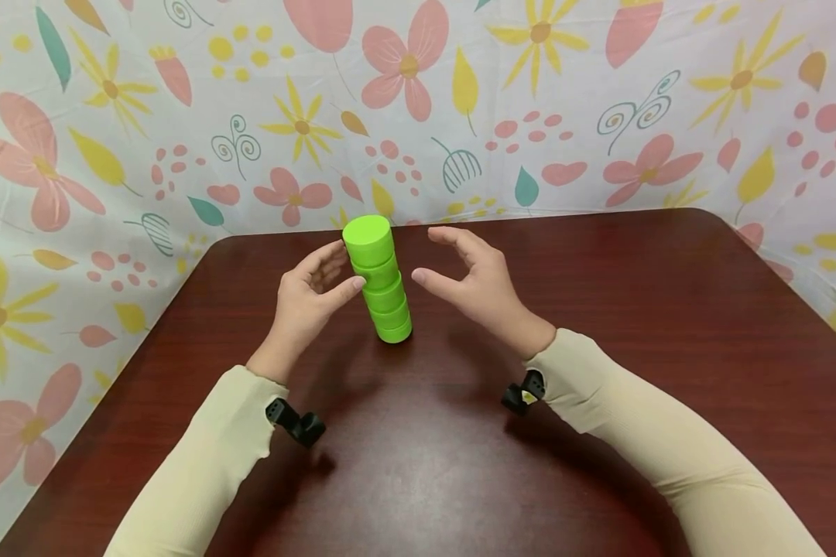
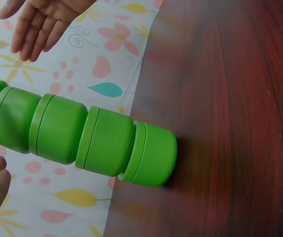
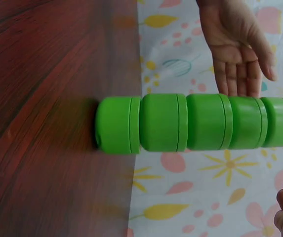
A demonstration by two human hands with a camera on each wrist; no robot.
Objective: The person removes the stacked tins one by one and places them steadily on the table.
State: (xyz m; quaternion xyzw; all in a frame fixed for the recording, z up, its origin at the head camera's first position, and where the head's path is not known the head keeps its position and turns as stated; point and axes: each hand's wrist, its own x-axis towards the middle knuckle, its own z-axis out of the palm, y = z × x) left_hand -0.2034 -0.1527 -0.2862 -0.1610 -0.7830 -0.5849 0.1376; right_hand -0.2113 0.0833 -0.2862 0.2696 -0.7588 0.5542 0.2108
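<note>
A stack of several bright green round lidded jars (image 1: 383, 288) stands upright on the dark wooden table, one on top of another. Close at its left side is my left hand (image 1: 305, 298), its thumb overlapping an upper jar in the head view and its fingers loosely bent. The right wrist view shows that left hand (image 3: 237, 47) beside the upper jars, thumb spread away from the fingers. My right hand (image 1: 477, 282) hovers to the right of the stack, thumb and fingers apart, with a gap to the jars. Nothing is gripped by either hand.
The table (image 1: 418, 464) has a reddish-brown, glossy top. Behind it and along its sides hangs a white cloth (image 1: 418, 155) printed with flowers and leaves. Black wrist cameras (image 1: 296, 422) are strapped at both cream sleeves (image 1: 641, 410).
</note>
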